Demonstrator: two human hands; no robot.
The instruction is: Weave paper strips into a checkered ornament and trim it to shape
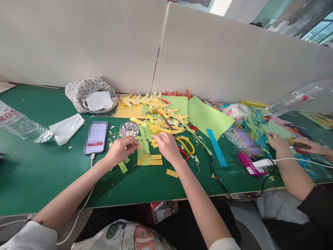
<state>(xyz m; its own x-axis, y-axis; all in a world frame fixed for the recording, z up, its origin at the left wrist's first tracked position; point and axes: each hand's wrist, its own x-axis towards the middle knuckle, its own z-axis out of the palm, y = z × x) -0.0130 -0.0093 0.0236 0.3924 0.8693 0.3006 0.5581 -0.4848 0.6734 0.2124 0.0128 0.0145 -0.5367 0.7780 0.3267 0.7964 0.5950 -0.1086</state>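
Observation:
My left hand is over the left side of a small woven piece of green paper strips and yellow paper strips. Its fingers are bent together at the tips; whatever they pinch is too small to make out. From the right, my right hand reaches to the top of the same piece, fingers closed at the end of a green strip. Just behind lie a yellow hot glue gun and folded yellow paper chains. Scissors with yellow and red handles lie beside my right wrist.
A phone on a charging cable, a water bottle and a patterned cloth bag are on the left. A blue strip, green sheets and a pink power strip lie right. A co-worker's hands work there.

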